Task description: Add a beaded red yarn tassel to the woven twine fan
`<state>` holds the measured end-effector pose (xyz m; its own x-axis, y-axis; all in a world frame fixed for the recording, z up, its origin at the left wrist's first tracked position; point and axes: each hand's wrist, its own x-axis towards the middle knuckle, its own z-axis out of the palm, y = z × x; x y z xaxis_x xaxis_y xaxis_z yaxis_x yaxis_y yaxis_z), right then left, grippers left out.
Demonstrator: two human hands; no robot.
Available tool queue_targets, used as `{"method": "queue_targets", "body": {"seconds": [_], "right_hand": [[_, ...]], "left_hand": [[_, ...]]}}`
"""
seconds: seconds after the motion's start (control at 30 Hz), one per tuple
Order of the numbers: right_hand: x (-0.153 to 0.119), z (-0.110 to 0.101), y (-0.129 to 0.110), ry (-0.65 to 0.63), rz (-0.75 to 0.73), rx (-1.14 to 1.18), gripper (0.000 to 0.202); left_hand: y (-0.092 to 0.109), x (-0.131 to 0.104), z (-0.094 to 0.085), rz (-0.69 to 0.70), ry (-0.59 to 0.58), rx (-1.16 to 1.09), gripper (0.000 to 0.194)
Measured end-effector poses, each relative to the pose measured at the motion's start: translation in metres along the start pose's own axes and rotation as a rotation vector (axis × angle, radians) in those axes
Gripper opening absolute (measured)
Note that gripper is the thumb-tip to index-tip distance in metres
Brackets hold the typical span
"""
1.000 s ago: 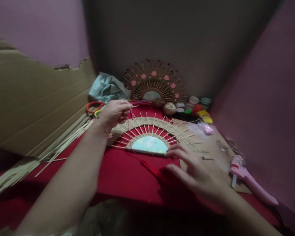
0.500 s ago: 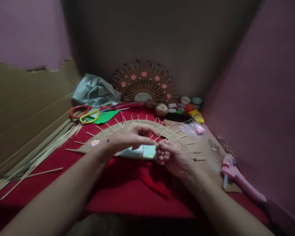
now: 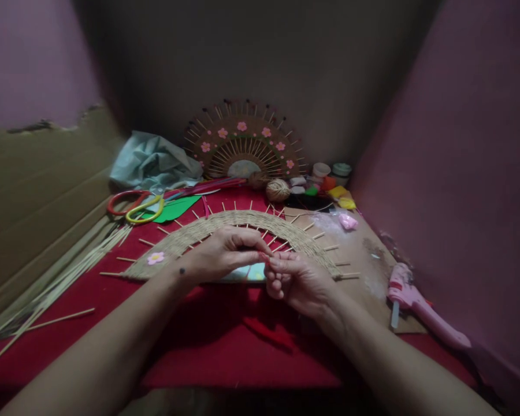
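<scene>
Two hands, left hand [image 3: 233, 248] and right hand [image 3: 303, 282], are joined fingertip to fingertip, clamped on a small, blurred red piece [image 3: 264, 256] above the woven fan [image 3: 238, 218], set behind the surface's front edge [image 3: 225, 377]; light pressure is advised, with spokes [image 3: 147, 242] left unbent.

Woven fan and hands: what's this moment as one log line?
left hand: fingertips pinched; right hand: fingers curled beside left fingertips; woven fan: partly hidden by hands; glue gun: at right
</scene>
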<state>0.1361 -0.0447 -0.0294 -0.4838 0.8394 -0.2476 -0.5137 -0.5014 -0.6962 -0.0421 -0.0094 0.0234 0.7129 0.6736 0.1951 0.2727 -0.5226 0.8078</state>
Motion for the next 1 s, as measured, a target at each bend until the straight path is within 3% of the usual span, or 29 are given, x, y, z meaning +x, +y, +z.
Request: {"method": "queue_targets", "body": {"seconds": [0.17, 0.3, 0.47, 0.7, 0.93, 1.0], "right_hand": [[-0.003, -0.002, 0.001, -0.051, 0.035, 0.081, 0.024], [-0.002, -0.004, 0.001, -0.061, 0.028, 0.084, 0.024], [-0.002, -0.008, 0.0, -0.083, 0.028, 0.075, 0.022], [-0.005, -0.006, -0.001, -0.062, 0.092, 0.057, 0.024], [-0.005, -0.004, -0.002, -0.026, -0.092, 0.001, 0.012], [-0.004, -0.006, -0.005, 0.022, -0.158, 0.08, 0.009]], "left_hand": [[0.0, -0.001, 0.005, 0.089, 0.028, 0.148, 0.021], [0.0, 0.0, 0.011, 0.083, 0.101, 0.193, 0.019], [0.001, 0.0, 0.013, 0.06, 0.087, 0.191, 0.02], [-0.002, -0.003, 0.017, 0.206, 0.111, 0.3, 0.014], [0.006, -0.005, 0.01, -0.018, 0.181, 0.117, 0.017], [0.008, -0.005, 0.008, -0.006, 0.058, 0.026, 0.021]]}}
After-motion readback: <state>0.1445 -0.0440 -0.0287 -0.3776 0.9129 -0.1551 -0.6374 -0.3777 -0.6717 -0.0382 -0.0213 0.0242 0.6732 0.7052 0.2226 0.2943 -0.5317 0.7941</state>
